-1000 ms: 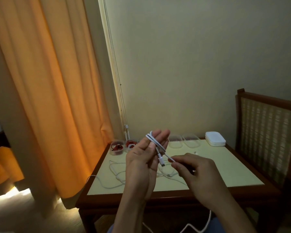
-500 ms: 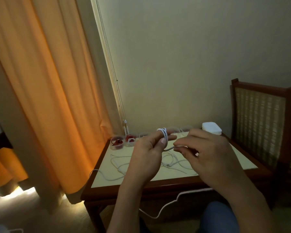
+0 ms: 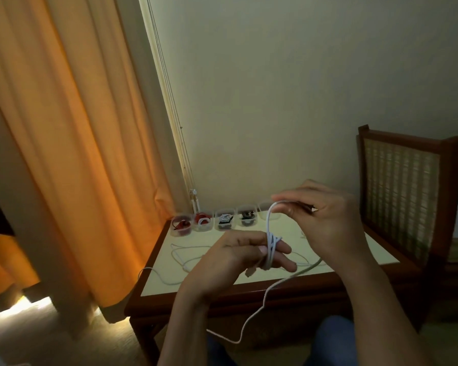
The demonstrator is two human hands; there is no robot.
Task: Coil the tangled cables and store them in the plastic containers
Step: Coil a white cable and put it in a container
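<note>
Above table [image 3: 376, 256]: left hand [image 3: 230, 262] fingers straight, few white cable [image 3: 269, 249] wraps, thumb pinning; right hand [image 3: 325, 223] pinches strand. Four containers [image 3: 224, 227] filled; long tail, loose cable [image 3: 180, 256] left.

I can read nothing here: no writing, label, brand, number or sign. The plastic containers [image 3: 224, 220] at the back of the table [image 3: 209, 235] are too small and blurred for me to tell any mark on them, and the white cable [image 3: 271, 249] wound on my left grip [image 3: 230, 262] shows no print I can make out.
</note>
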